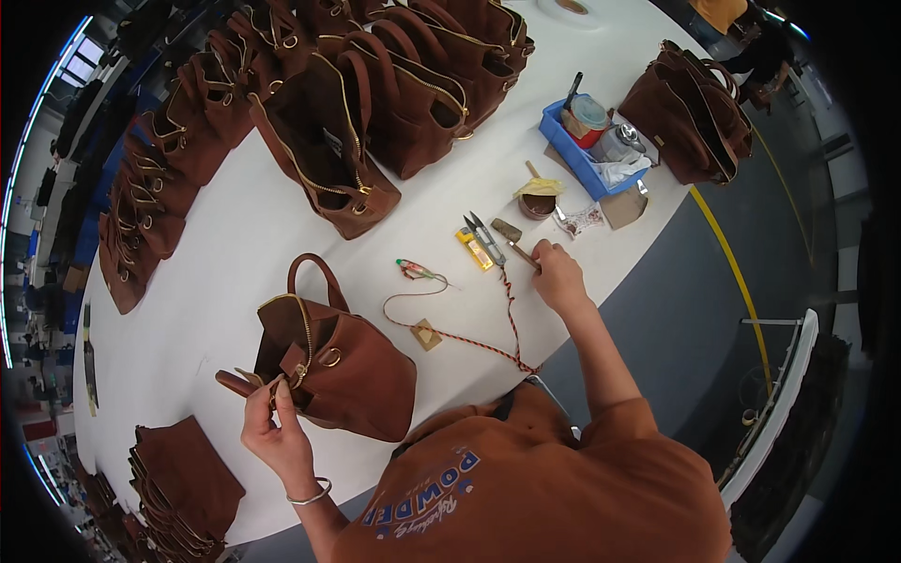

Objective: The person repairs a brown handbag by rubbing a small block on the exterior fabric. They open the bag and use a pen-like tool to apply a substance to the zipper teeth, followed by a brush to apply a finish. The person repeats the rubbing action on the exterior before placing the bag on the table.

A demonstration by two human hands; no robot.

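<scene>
A brown leather handbag (366,375) with a gold zipper stands open in front of me, tilted a little. At its near left rim my left hand (279,438) is closed in a pinch on the bag's edge, beside the zipper end. My right hand (558,277) is over the table to the right, its fingers closed on a thin brown-handled tool (526,255). Close to the tool's tip lies a small grey-brown block (507,230). Thread snips (484,239) and a yellow packet (474,251) lie just left of it. Which kind of tool I hold cannot be made out.
A red-and-black cord (474,343) winds across the white table. A blue bin (580,171) of supplies and a small brown pot (538,206) stand at the right. Several brown handbags (413,122) fill the back; flat brown leather pieces (192,479) are stacked at the near left.
</scene>
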